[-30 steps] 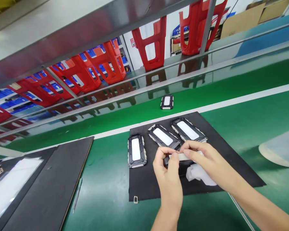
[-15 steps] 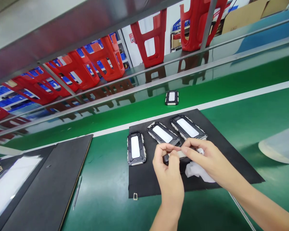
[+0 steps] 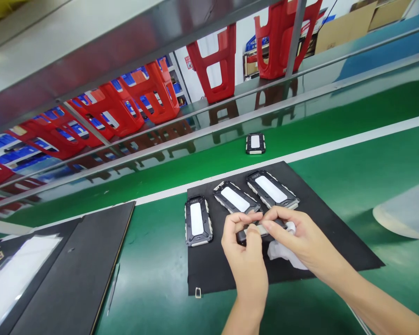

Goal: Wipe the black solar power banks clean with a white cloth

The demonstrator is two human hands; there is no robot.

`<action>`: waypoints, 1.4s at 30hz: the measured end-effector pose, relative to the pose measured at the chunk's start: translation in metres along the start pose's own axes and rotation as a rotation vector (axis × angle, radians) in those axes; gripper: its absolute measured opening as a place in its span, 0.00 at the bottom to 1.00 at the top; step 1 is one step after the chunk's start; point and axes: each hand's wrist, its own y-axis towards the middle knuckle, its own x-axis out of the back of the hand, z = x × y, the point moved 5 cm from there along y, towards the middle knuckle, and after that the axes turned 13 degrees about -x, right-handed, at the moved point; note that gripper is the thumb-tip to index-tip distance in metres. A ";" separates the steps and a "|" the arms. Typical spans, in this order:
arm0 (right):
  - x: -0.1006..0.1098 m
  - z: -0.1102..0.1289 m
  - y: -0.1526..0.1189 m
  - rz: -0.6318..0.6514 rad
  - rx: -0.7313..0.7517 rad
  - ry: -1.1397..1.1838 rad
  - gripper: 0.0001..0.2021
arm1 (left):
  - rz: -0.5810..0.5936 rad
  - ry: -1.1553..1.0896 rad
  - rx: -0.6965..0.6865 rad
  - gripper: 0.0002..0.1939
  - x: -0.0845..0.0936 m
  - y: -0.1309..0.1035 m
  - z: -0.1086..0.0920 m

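My left hand (image 3: 245, 239) and my right hand (image 3: 296, 232) hold a black device with a light grey end (image 3: 260, 229) between them, over the black mat (image 3: 212, 272). The thumbs and fingertips of both hands press on its light end. A crumpled white cloth (image 3: 286, 254) hangs under my right hand, with part of it between the fingers. Three black devices with white panels lie on the mat: one at the left (image 3: 197, 220), one in the middle (image 3: 235, 197) and one at the right (image 3: 272, 190), just beyond my hands.
Another black device (image 3: 255, 143) sits on the green strip past the white line. A small metal frame (image 3: 198, 292) lies at the mat's near left corner. Black boards (image 3: 77, 260) with white sheets (image 3: 19, 274) are at left, beside a thin tool (image 3: 113, 288). Red stools (image 3: 214, 65) stand behind.
The device on the green strip has shifted slightly right in the view. The view has tilted a little. Both hands keep their grip on the black device, with small finger movements.
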 end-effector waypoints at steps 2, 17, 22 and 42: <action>0.000 0.000 -0.002 0.019 -0.009 0.002 0.15 | 0.015 0.026 0.027 0.05 0.000 -0.003 0.000; -0.002 -0.004 -0.011 0.008 -0.026 -0.081 0.14 | -0.004 0.020 -0.064 0.06 0.002 -0.005 0.007; 0.000 -0.004 -0.005 0.047 0.004 0.006 0.15 | 0.200 -0.053 -0.172 0.24 0.016 0.000 0.018; -0.045 0.032 -0.023 -0.090 0.918 -1.068 0.17 | 0.545 0.300 -0.326 0.11 0.027 0.008 0.022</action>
